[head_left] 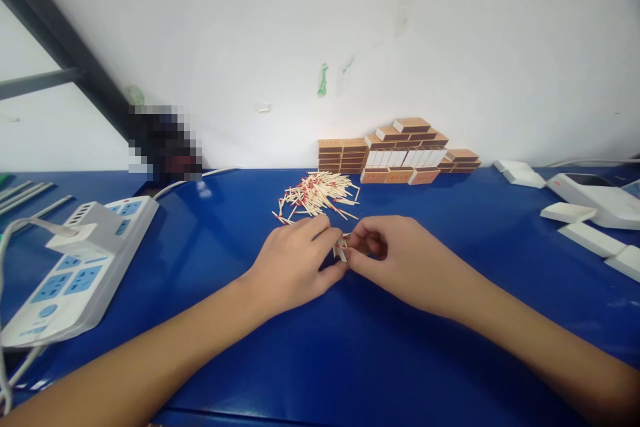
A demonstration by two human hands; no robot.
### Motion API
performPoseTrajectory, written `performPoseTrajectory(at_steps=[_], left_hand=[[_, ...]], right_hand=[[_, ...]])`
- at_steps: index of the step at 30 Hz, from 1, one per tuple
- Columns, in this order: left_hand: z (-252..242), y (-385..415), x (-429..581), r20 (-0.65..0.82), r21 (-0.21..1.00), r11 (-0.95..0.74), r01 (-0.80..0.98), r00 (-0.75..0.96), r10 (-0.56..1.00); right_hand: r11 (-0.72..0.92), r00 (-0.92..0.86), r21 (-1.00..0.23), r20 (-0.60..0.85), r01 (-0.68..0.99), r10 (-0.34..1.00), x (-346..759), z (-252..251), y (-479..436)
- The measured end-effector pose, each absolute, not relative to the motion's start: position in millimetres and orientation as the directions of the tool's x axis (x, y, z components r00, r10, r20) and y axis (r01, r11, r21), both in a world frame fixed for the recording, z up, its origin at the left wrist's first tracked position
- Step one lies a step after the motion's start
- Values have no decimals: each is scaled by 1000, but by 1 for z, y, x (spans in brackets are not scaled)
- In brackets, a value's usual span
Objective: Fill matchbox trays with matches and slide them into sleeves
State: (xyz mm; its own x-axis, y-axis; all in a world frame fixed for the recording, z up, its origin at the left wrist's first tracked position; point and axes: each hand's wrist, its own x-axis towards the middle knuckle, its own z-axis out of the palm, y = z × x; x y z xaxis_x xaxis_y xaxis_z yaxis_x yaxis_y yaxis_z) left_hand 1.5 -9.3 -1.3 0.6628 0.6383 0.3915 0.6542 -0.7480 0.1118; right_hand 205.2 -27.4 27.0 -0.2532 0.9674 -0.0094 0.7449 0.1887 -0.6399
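Note:
Between my two hands, just above the blue tabletop, is a small white matchbox tray [343, 255] with a few matches showing at it. The fingers and thumb of my left hand [300, 263] close on its left side. My right hand [395, 250] pinches at its right side, thumb and fingertips together; whether single matches are also between those fingers is hidden. Right behind the hands lies a loose pile of matches [320, 193], pale sticks with red heads.
Brown matchboxes [405, 140] stand stacked against the white wall [280, 27], some with white sides facing out. A power strip [95, 280] with a plugged-in adapter lies at left. White boxes [590, 237] and a white device [600, 200] are at right on the blue table [320, 360].

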Motion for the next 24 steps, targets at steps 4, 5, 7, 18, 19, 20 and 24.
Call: performPoseTrajectory(at_steps=[4, 5, 7, 18, 19, 20, 24], left_hand=[[0, -10, 2, 400, 95, -746, 659, 661, 635], [0, -10, 2, 397, 109, -741, 662, 655, 643], [1, -10, 2, 387, 137, -731, 668, 644, 660], [1, -10, 3, 369, 226, -695, 683, 600, 710], [0, -10, 3, 368, 224, -695, 683, 601, 709], [0, -10, 3, 368, 219, -698, 682, 605, 706], [-1, -10, 2, 370, 209, -708, 675, 616, 696]], right_hand=[[196, -249, -636, 6, 746, 969, 205, 28, -28], [202, -252, -636, 12, 745, 968, 204, 28, -28], [212, -258, -638, 21, 741, 966, 204, 28, -28], [173, -252, -682, -17, 710, 967, 204, 26, -26], [178, -256, -680, -14, 711, 966, 204, 25, -26], [184, -259, -677, -10, 713, 966, 204, 25, -26], [203, -289, -675, -17, 710, 957, 205, 27, -28]])
